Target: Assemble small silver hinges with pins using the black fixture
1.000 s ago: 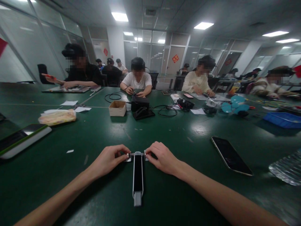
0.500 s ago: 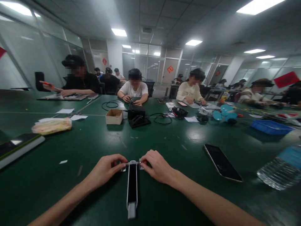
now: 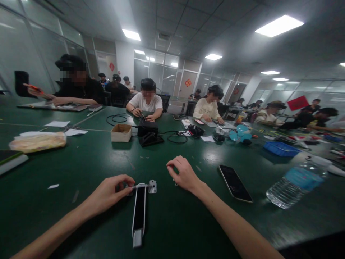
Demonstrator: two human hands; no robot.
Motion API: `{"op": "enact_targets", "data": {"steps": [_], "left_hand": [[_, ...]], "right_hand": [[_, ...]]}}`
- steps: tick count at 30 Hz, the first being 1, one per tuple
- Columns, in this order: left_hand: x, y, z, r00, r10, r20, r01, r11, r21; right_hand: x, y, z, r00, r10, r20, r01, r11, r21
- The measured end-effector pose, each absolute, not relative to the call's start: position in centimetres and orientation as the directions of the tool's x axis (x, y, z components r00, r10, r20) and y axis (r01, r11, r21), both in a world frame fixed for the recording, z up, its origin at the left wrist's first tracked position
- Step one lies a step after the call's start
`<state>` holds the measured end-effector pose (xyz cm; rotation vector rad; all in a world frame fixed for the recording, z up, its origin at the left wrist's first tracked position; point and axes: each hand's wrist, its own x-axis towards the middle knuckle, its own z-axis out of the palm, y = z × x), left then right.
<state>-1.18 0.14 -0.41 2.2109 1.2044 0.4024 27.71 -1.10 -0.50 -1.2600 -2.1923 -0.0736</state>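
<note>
A long narrow piece with a black face and white edges (image 3: 139,208) lies on the green table in front of me, its grey end block toward me. Across its far end runs a metal crossbar with a holed metal plate (image 3: 152,186) showing at the right. My left hand (image 3: 113,189) is closed, thumb and fingers pinching the bar's left end, where the other plate is mostly hidden. Apart from the piece, up and to its right, my right hand (image 3: 185,175) hovers with fingers curled together. A tiny shiny bit shows beneath its fingers, too small to name.
A phone (image 3: 235,183) and a water bottle (image 3: 296,183) lie to the right, with a blue tray (image 3: 281,148) beyond. Ahead are a small box (image 3: 121,133), a black device (image 3: 148,131) and cables. Several people sit working across the table.
My right hand has let go of the crossbar's right end and moved up and right, uncovering the holed plate. My left hand stays on the bar. The view has turned somewhat right.
</note>
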Motion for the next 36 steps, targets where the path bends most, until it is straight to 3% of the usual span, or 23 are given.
{"op": "enact_targets", "data": {"steps": [7, 11, 20, 28, 36], "left_hand": [[-1.4, 0.4, -1.1, 0.549, 0.831, 0.093, 0.679, -0.507, 0.53], [-1.5, 0.5, -1.2, 0.567, 0.814, 0.125, 0.669, -0.543, 0.507], [-1.4, 0.2, -0.9, 0.599, 0.788, 0.144, 0.654, -0.585, 0.479], [-1.6, 0.3, -1.1, 0.597, 0.784, 0.169, 0.647, -0.596, 0.476], [-1.5, 0.2, -1.0, 0.603, 0.777, 0.18, 0.638, -0.606, 0.476]], "right_hand": [[29.9, -0.7, 0.2, -0.44, 0.895, 0.072, 0.871, 0.445, -0.209], [30.2, -0.7, 0.5, -0.384, 0.921, -0.066, 0.895, 0.354, -0.27], [29.2, -1.3, 0.6, -0.427, 0.904, -0.03, 0.866, 0.399, -0.3], [28.4, -1.7, 0.8, -0.379, 0.925, -0.031, 0.911, 0.368, -0.185], [27.9, -1.8, 0.1, -0.443, 0.895, 0.051, 0.88, 0.444, -0.169]]}}
